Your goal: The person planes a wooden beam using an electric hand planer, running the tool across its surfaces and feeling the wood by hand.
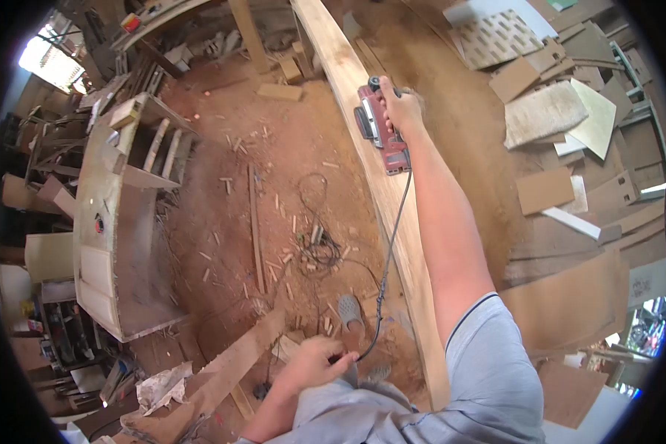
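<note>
My right hand (403, 111), at the end of my stretched-out arm, is wrapped around the handle of a red belt sander (391, 157). The sander rests on the upper face of a long pale wooden board (409, 248), which runs from the top of the view down to my body. A black power cord (382, 290) trails from the sander's rear end to my left hand (320, 362). That hand is held before my waist, fingers curled and the thumb against the cord.
A worn wooden cabinet (96, 255) stands at left, with a small red-and-black object (99, 223) on it. Wood offcuts, a long strip (256, 237) and tangled cable (320, 251) lie on the dirt floor near my shoe (349, 309). Boards and panels (544, 191) are piled at right.
</note>
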{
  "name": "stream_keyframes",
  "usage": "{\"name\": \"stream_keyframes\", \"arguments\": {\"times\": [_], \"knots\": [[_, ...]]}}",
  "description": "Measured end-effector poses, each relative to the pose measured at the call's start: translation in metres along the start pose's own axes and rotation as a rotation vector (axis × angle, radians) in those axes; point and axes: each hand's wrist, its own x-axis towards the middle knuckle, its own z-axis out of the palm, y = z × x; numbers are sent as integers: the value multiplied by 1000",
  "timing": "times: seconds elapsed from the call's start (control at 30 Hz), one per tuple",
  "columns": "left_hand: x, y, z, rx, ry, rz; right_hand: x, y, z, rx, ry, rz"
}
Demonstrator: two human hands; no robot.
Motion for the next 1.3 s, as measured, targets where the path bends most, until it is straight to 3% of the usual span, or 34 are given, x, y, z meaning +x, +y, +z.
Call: {"name": "stream_keyframes", "arguments": {"times": [0.17, 0.3, 0.37, 0.57, 0.7, 0.83, 0.93, 1.03, 1.07, 1.17, 1.3], "knots": [[-22, 5, 5, 26, 85, -171, 12, -2, 5, -62, 99, -96], [-38, -4, 21, 133, 79, -176, -36, 30, -18, 231, 162, -332], [-38, -7, 29, 182, 22, -153, -117, 30, -55, 487, 62, -352], [-55, -24, 83, 342, -228, -154, -396, 70, -233, 316, 29, -77], [-70, -36, 151, 523, -473, -115, -586, 107, -335, 213, 160, 77], [-82, -38, 243, 533, -727, -78, -745, 153, -406, 252, 381, 67], [-103, -34, 329, 250, -639, -107, -845, 178, -441, 254, 546, 128], [-108, -107, 444, -840, -531, -511, -912, 206, -457, 282, 687, 139], [-115, -73, 447, -1016, -441, -619, -928, 212, -462, 289, 707, 132], [-105, -82, 491, -1198, -339, -576, -960, 221, -473, 241, 718, 126], [-107, -72, 487, -1118, -232, -571, -986, 234, -484, 290, 744, 132]]}}
